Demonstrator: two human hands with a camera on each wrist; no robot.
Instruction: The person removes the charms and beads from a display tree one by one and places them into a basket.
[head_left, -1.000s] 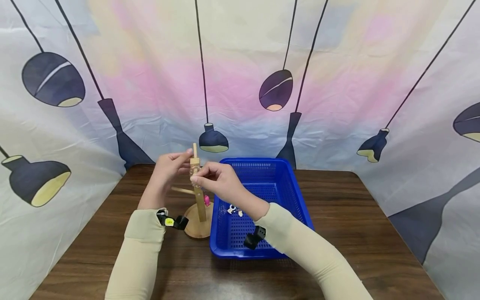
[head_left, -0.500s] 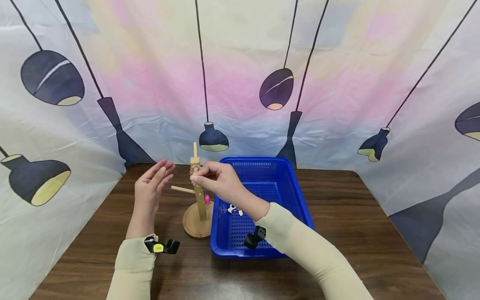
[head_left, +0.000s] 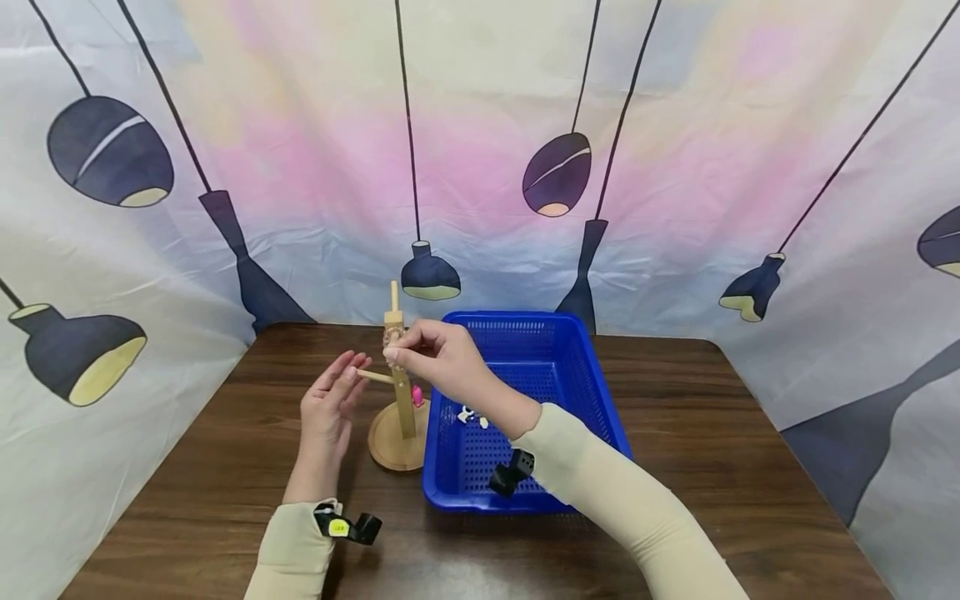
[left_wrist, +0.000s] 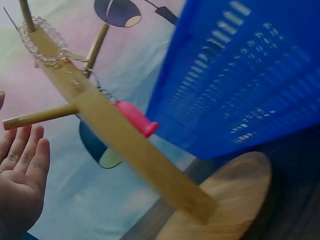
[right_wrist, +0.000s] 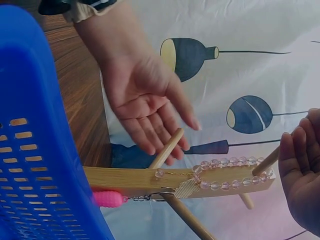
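A wooden peg stand (head_left: pixel 403 408) rises from a round wooden base (head_left: pixel 397 450). A bracelet of clear pinkish beads (right_wrist: pixel 225 185) loops round an upper front peg (right_wrist: pixel 265 162). A flat woven-looking charm (right_wrist: pixel 186 190) hangs at its lower end. My right hand (head_left: pixel 442 358) holds that peg's outer end between thumb and fingers, the peg tip hidden by them. My left hand (head_left: pixel 330 404) is beside the left side peg (head_left: pixel 373 377), fingers extended and palm toward the stand, with nothing in it. A pink keychain (left_wrist: pixel 134 117) hangs from another peg.
A blue perforated basket (head_left: pixel 525 492) stands right beside the stand, overlapping its base in the head view. Small white trinkets (head_left: pixel 468 415) lie in it. The brown wooden table (head_left: pixel 690 467) reaches back to a lamp-printed cloth (head_left: pixel 480 150).
My left hand has left the top of the stand, dropped down to the left, then come back right toward the left side peg. My right hand has stayed at the front peg.
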